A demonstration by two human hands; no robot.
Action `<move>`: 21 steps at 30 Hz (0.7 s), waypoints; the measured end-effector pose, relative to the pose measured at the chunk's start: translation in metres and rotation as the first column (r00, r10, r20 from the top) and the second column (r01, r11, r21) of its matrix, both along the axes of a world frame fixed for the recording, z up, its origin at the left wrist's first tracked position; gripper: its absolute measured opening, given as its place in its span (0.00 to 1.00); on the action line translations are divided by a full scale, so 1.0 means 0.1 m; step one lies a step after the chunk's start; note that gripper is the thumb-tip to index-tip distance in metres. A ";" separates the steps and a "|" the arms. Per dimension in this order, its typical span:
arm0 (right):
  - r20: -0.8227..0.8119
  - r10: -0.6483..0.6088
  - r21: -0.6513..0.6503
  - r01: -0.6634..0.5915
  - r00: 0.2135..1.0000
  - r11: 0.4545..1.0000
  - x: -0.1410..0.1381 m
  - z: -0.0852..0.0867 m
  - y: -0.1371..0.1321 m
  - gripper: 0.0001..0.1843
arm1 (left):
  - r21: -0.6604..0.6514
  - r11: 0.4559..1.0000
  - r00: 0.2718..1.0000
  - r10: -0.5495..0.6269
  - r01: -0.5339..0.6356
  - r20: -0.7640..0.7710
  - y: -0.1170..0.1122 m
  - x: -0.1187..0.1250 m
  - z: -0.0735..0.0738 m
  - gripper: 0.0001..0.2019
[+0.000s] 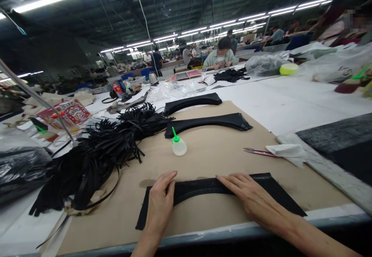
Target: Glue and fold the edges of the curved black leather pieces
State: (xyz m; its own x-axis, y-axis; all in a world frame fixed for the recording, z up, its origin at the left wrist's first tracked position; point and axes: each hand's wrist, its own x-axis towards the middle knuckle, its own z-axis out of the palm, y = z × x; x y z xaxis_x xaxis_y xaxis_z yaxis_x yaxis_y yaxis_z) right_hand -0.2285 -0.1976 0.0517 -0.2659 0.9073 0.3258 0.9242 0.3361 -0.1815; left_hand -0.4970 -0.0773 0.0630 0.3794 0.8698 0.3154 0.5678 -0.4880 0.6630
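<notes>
A black curved piece (203,187), arched along its near side, lies on a brown sheet close to the table edge. My left hand (161,199) rests over its left part, fingers stretched toward the far edge and thumb a little apart. Across its right part lies my right hand (247,191), fingers extended flat along the top edge. What is under both palms is hidden. Beyond them stands a small squeeze bottle (179,148) with a green nozzle. Two stacks of similar black pieces, a nearer stack (207,124) and a farther stack (193,102), lie behind it.
A large heap of black strips (116,141) spreads on the left. Thread snips (259,152) and a white cloth (286,152) lie at right, beside a stone slab (325,172). A co-worker (222,55) sits across the table near more black strips (231,75).
</notes>
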 end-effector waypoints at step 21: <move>0.129 0.100 0.139 -0.118 0.987 0.983 -0.23 -0.34 0.18 0.37 | 0.305 0.906 0.891 -0.143 0.294 -0.432 -0.27 0.06 -0.19 0.19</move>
State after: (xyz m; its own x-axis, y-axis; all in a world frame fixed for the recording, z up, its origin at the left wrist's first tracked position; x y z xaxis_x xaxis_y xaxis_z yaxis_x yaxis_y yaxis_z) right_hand -0.2518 -0.1797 0.0178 -0.4059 0.8158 0.4120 0.8927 0.4505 -0.0126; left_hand -0.4910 -0.1040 0.0443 0.7029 0.6081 0.3690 0.5926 -0.7875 0.1691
